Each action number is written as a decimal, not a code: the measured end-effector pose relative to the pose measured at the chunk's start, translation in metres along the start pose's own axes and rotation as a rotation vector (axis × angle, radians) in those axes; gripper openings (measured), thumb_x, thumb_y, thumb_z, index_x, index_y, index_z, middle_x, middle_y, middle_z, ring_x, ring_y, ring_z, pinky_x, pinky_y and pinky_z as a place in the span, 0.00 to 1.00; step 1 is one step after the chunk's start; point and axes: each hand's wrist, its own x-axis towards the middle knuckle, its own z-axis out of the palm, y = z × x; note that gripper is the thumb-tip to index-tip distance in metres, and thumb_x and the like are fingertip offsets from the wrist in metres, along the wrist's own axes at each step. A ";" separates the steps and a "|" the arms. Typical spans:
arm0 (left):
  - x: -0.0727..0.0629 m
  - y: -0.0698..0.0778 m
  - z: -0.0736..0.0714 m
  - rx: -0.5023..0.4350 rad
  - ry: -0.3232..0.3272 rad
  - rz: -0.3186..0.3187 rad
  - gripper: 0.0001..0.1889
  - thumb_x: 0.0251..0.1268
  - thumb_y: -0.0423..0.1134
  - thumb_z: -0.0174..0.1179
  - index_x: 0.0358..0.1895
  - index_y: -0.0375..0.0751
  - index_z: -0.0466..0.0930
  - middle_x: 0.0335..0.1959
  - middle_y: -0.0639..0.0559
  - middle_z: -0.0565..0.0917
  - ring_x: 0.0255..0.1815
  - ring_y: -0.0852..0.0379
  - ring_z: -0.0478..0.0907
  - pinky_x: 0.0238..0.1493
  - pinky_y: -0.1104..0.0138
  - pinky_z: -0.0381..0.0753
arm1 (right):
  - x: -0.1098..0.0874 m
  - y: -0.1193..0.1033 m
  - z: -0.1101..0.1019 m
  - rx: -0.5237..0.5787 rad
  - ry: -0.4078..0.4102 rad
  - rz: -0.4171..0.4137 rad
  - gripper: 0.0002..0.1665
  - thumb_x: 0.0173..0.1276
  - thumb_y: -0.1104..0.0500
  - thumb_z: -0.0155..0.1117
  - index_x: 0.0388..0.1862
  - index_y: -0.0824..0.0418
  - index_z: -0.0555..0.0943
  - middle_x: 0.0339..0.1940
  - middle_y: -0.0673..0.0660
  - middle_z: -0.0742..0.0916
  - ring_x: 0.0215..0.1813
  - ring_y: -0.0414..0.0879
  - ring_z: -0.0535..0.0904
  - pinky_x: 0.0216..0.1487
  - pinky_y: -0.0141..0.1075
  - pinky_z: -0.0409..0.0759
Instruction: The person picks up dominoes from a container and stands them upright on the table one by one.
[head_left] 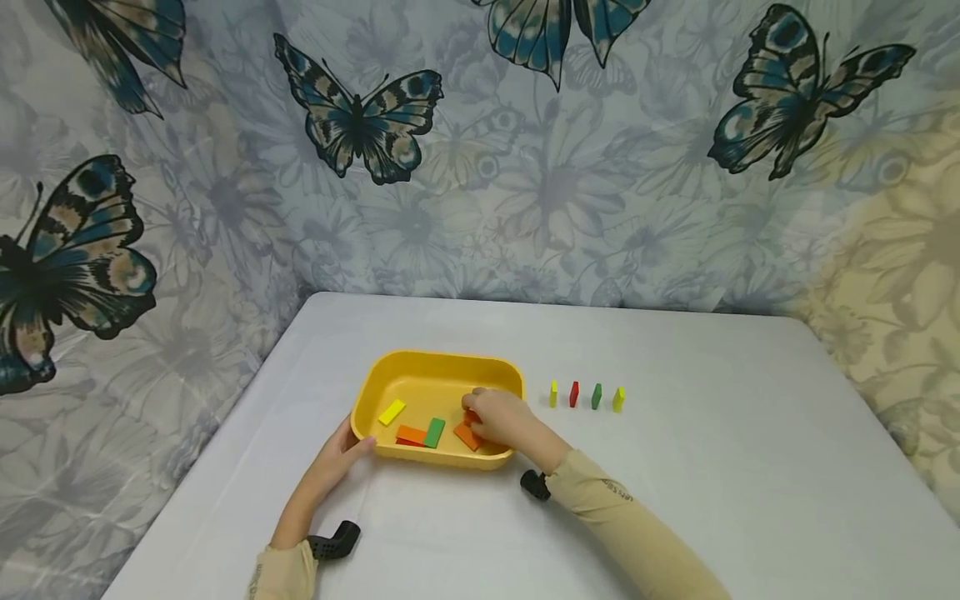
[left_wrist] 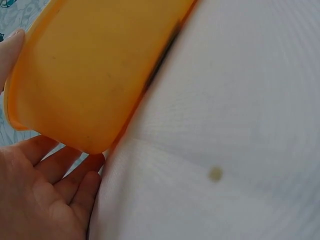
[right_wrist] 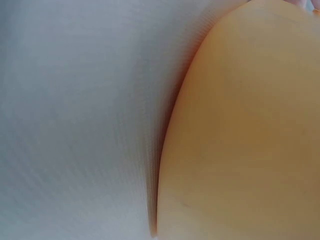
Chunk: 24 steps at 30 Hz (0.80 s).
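A yellow plastic tray (head_left: 427, 364) rests on the white table with flat yellow, orange, green and red blocks in it. At its left end my left hand (head_left: 339, 457) grips the tray, thumb near the rim and fingers against the outer wall, as the left wrist view shows. My right hand (head_left: 504, 418) reaches over the right end into the tray, fingers curled round an orange block (head_left: 471, 416). Just below those fingers lies another orange block (head_left: 467, 436). A green block (head_left: 434, 432) leans by an orange and red pair. The right wrist view is mostly tray wall (right_wrist: 240, 125).
Right of the tray, several small blocks stand upright in a row: yellow (head_left: 553, 393), red (head_left: 573, 394), green (head_left: 596, 396) and another yellow (head_left: 618, 399). Patterned fabric with butterflies (head_left: 358, 117) hangs behind the white table (head_left: 712, 467).
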 end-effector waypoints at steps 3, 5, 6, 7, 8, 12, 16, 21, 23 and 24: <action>0.000 0.000 0.000 -0.002 0.000 -0.004 0.35 0.62 0.35 0.55 0.68 0.32 0.47 0.66 0.35 0.55 0.63 0.42 0.57 0.58 0.54 0.59 | 0.000 0.000 0.000 0.005 0.005 0.003 0.07 0.58 0.59 0.62 0.35 0.58 0.76 0.26 0.49 0.73 0.25 0.41 0.68 0.25 0.29 0.69; 0.000 0.000 -0.001 0.003 -0.001 0.000 0.35 0.62 0.35 0.55 0.68 0.32 0.47 0.66 0.35 0.55 0.62 0.42 0.58 0.58 0.55 0.59 | 0.001 0.000 0.001 0.004 0.008 0.005 0.07 0.58 0.59 0.62 0.35 0.58 0.77 0.26 0.49 0.73 0.25 0.41 0.68 0.25 0.29 0.69; 0.000 0.000 -0.001 0.004 0.002 0.000 0.34 0.62 0.35 0.55 0.68 0.32 0.48 0.66 0.35 0.56 0.62 0.42 0.58 0.57 0.55 0.60 | 0.001 0.000 0.001 0.004 0.010 0.003 0.07 0.58 0.59 0.62 0.35 0.58 0.77 0.26 0.49 0.73 0.25 0.41 0.68 0.25 0.29 0.68; 0.001 -0.001 -0.001 -0.001 0.005 0.003 0.34 0.62 0.34 0.55 0.68 0.31 0.48 0.65 0.34 0.56 0.62 0.41 0.58 0.57 0.54 0.60 | 0.001 0.000 0.001 0.004 0.013 0.003 0.07 0.58 0.59 0.62 0.35 0.58 0.77 0.26 0.49 0.73 0.25 0.41 0.68 0.25 0.29 0.69; 0.001 -0.001 -0.001 -0.003 0.005 0.005 0.34 0.62 0.34 0.55 0.68 0.31 0.48 0.65 0.34 0.56 0.62 0.41 0.58 0.57 0.55 0.59 | 0.002 0.001 0.001 0.003 0.015 0.003 0.07 0.58 0.59 0.62 0.35 0.58 0.77 0.26 0.49 0.73 0.25 0.41 0.68 0.25 0.29 0.68; 0.002 -0.003 -0.002 -0.004 0.003 0.011 0.35 0.62 0.33 0.55 0.68 0.30 0.47 0.65 0.33 0.55 0.62 0.40 0.57 0.57 0.54 0.59 | 0.001 0.001 0.002 0.008 0.018 0.000 0.07 0.58 0.59 0.62 0.35 0.58 0.76 0.25 0.49 0.73 0.25 0.41 0.68 0.25 0.29 0.68; 0.002 -0.004 -0.001 -0.003 0.010 0.001 0.35 0.62 0.35 0.55 0.68 0.31 0.47 0.65 0.34 0.55 0.63 0.41 0.56 0.57 0.53 0.59 | 0.001 0.001 0.001 0.008 0.019 -0.001 0.07 0.58 0.59 0.62 0.35 0.58 0.76 0.25 0.49 0.73 0.25 0.41 0.68 0.25 0.29 0.68; 0.002 -0.003 -0.001 -0.014 0.010 0.015 0.35 0.62 0.34 0.54 0.68 0.31 0.46 0.66 0.33 0.54 0.63 0.40 0.56 0.57 0.52 0.58 | 0.000 0.001 0.000 0.006 0.018 0.005 0.07 0.57 0.59 0.62 0.35 0.58 0.76 0.25 0.48 0.73 0.25 0.41 0.68 0.25 0.29 0.68; 0.002 -0.003 -0.001 -0.006 0.004 0.015 0.35 0.62 0.34 0.54 0.68 0.30 0.46 0.66 0.33 0.54 0.63 0.40 0.55 0.58 0.53 0.58 | -0.001 0.000 -0.001 0.008 0.017 0.011 0.08 0.57 0.58 0.63 0.35 0.58 0.76 0.25 0.49 0.73 0.25 0.41 0.68 0.25 0.29 0.68; 0.001 -0.003 -0.001 0.000 0.002 0.011 0.35 0.63 0.35 0.54 0.68 0.30 0.46 0.66 0.34 0.54 0.64 0.40 0.54 0.58 0.53 0.58 | -0.001 0.000 -0.001 0.009 0.016 0.014 0.08 0.58 0.58 0.63 0.35 0.58 0.77 0.25 0.49 0.73 0.25 0.41 0.68 0.26 0.29 0.68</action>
